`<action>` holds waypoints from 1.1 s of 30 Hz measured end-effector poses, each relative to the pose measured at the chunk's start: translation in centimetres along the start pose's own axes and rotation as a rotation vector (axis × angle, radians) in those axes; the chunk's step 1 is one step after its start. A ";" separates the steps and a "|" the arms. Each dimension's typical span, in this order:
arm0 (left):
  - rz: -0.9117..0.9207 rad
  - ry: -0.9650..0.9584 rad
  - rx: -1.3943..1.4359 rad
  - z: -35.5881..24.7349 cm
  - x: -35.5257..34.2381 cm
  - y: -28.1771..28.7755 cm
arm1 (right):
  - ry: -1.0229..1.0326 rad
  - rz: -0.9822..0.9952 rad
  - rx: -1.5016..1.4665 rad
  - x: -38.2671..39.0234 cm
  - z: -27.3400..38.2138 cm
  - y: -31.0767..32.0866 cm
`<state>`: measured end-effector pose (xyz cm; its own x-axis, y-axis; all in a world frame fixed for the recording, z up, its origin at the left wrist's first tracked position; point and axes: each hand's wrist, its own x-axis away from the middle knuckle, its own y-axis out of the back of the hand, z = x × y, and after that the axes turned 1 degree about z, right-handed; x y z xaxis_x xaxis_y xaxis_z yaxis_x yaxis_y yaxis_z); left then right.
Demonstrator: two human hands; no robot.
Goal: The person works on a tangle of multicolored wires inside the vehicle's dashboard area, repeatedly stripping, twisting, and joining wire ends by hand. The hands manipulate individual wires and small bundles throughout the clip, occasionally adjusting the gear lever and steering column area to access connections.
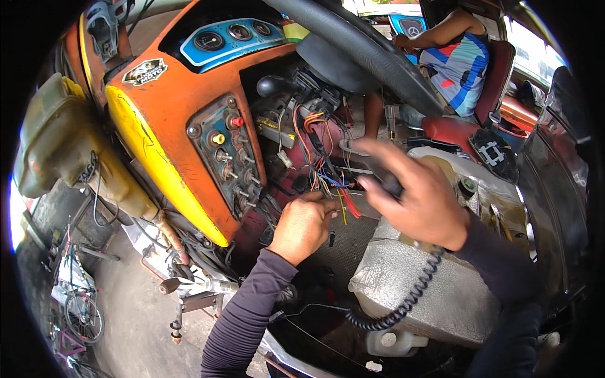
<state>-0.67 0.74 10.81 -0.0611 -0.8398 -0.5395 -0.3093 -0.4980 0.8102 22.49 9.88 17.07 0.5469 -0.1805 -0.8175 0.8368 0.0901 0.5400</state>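
My left hand is closed in a pinch on the thin coloured wires below the steering column. Red and yellow wire ends stick out past its fingertips. To its right, my right hand is smeared by motion, with a dark handheld tool between thumb and fingers; its exact kind is too blurred to tell. From under that hand hangs a black coiled cord, curving down to a thin lead at lower middle. The join between cord and tool is hidden.
A black steering wheel arches above. At left stands an orange dashboard with a switch panel. Silver padded engine cover lies at lower right. Another person sits at the far right. A white jug is below.
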 end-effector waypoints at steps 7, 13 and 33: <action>-0.105 0.055 0.045 -0.3 0.4 0.6 | 0.179 -0.186 0.135 -11.3 1.6 -4.8; -0.172 0.066 0.175 0.9 0.3 1.3 | 0.293 -0.312 0.207 -13.7 1.0 -5.4; -0.187 0.636 0.856 3.0 1.0 -0.3 | -0.320 0.746 0.049 0.0 -1.1 -7.7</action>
<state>-3.51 0.72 9.32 0.4833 -0.8473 -0.2202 -0.8376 -0.5207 0.1651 16.09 10.24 12.69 0.9208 -0.3615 -0.1463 0.2488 0.2555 0.9343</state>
